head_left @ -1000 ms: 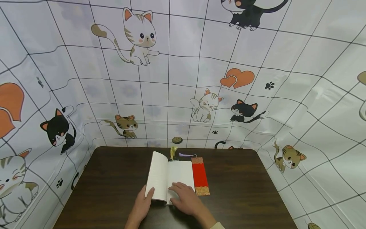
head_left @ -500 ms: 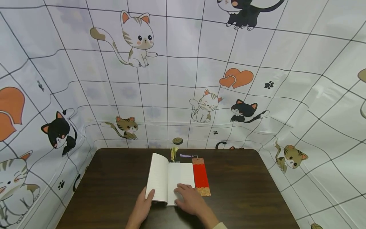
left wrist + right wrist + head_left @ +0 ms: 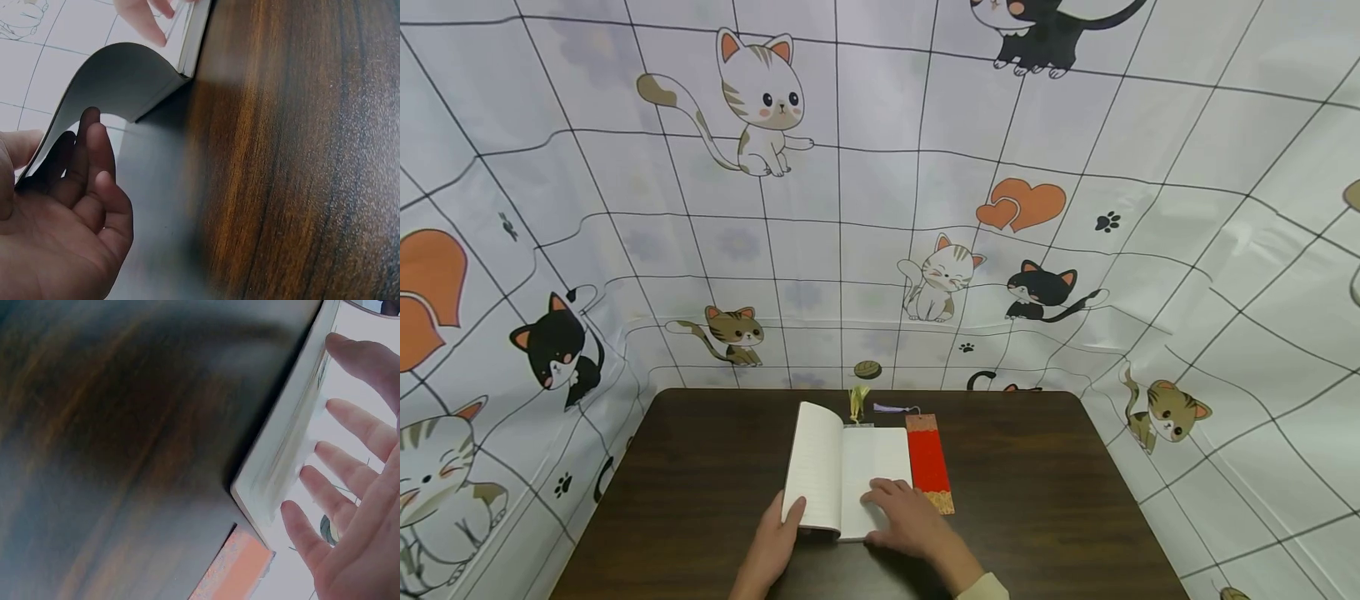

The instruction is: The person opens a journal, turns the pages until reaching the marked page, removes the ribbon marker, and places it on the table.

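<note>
An open notebook [image 3: 876, 462] with pale pages lies on the dark table. Its left side is lifted and curved, and my left hand [image 3: 775, 533] grips that side by the edge. The left wrist view has the thumb on the page side and the fingers of the left hand [image 3: 69, 212] behind the bent cover [image 3: 119, 78]. My right hand [image 3: 910, 521] rests on the lower part of the right page, fingers spread and slightly bent. In the right wrist view, the fingertips of the right hand [image 3: 356, 481] touch the notebook [image 3: 281, 444] along its page, holding nothing.
A red bookmark [image 3: 929, 462] with gold ends and a lilac tassel [image 3: 891, 408] lies against the notebook's right side. A yellow tassel [image 3: 858, 402] sticks out past its top edge. The wood-grain table [image 3: 1037, 475] is walled by cat-printed sheeting [image 3: 880, 192].
The right hand has slid a little to the right across the page, towards its lower right corner. The left hand keeps its grip on the lifted side. The head view has shifted slightly.
</note>
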Available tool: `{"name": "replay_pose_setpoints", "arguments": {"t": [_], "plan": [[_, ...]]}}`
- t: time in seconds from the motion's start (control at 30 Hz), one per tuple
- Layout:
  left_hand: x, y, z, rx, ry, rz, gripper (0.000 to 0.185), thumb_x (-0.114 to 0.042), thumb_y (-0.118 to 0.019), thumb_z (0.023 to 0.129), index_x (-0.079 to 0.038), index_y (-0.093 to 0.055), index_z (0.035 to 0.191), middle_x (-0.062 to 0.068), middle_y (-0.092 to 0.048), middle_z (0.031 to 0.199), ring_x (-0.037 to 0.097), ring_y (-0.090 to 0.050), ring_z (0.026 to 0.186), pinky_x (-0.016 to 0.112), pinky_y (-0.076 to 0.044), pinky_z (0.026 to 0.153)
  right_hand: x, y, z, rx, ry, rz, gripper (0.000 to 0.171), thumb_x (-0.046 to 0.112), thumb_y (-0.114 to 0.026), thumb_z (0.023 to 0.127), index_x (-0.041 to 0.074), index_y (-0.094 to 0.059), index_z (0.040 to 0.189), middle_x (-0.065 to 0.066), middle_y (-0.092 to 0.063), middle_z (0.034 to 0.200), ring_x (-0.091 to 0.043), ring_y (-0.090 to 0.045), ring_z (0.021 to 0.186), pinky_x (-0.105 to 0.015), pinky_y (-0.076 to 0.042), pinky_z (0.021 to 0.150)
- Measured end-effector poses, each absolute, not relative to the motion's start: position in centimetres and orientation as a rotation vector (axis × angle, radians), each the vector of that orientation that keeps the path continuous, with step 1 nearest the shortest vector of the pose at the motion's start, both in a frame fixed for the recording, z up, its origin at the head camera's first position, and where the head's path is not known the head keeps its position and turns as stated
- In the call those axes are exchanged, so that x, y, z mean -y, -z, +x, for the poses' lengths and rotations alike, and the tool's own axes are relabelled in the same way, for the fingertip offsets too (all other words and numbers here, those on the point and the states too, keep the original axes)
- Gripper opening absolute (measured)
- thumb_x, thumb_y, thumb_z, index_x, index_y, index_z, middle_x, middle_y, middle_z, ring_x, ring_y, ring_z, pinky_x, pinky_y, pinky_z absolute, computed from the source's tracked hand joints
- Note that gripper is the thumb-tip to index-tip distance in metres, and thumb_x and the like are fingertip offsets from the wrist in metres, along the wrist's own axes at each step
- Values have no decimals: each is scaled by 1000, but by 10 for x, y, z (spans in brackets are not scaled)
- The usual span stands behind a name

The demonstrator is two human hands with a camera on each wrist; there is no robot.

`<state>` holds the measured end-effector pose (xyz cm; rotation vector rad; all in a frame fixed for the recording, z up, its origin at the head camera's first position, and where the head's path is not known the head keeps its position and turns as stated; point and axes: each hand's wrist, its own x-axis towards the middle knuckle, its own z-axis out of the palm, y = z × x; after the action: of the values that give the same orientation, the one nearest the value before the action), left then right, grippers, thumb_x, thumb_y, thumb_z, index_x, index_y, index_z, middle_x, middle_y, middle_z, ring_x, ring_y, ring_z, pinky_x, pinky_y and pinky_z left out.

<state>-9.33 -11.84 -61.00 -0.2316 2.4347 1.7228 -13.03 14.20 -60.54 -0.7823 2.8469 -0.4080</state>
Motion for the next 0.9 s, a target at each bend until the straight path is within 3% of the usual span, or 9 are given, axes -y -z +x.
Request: {"name": "replay_pose_setpoints", "arguments": {"t": [0.1, 0.23, 0.3, 0.4, 0.6, 0.9], "plan": [[119, 611, -93, -2452, -1718, -227, 58, -37, -48, 116, 5, -45, 155, 29, -57, 153, 47, -50, 147, 66, -42, 116, -143, 603, -132, -2806, 436, -805, 35, 45, -82, 92, 32, -77, 124, 5, -68, 147, -22, -65, 130, -48, -56, 107], [120, 612, -93, -2471, -1728, -213, 54, -36, -50, 116, 4, -48, 153, 27, -61, 149, 44, -53, 144, 63, -43, 116, -145, 601, -133, -2791, 475, -900, 7, 36, -79, 97, 30, -82, 100, 7, -76, 133, -16, -71, 120, -38, -59, 102], [120, 612, -93, -2468, -1735, -202, 54, -37, -50, 116, 3, -49, 152, 26, -62, 147, 44, -55, 142, 62, -46, 113, -145, 601, -133, -2797, 476, -941, 6, 32, -79, 98, 29, -81, 93, 8, -78, 126, -14, -73, 116, -34, -59, 100], [121, 612, -92, -2448, -1748, -192, 56, -38, -50, 116, 4, -47, 153, 28, -62, 146, 43, -58, 139, 60, -51, 109, -147, 601, -132, -2781, 470, -927, 4, 33, -80, 97, 30, -81, 99, 10, -77, 126, -12, -71, 115, -35, -59, 101], [121, 613, -92, -2420, -1768, -197, 58, -38, -50, 116, 6, -45, 154, 31, -60, 146, 43, -60, 135, 57, -57, 102, -150, 606, -127, -2765, 467, -841, 35, 39, -85, 91, 36, -75, 124, 8, -67, 144, -18, -65, 125, -45, -57, 106], [119, 612, -92, -2420, -1773, -197, 58, -36, -50, 116, 7, -44, 154, 31, -60, 147, 42, -61, 134, 56, -58, 100, -149, 607, -128, -2771, 475, -811, 31, 40, -83, 94, 35, -76, 124, 8, -68, 143, -18, -64, 126, -44, -57, 107]]}}
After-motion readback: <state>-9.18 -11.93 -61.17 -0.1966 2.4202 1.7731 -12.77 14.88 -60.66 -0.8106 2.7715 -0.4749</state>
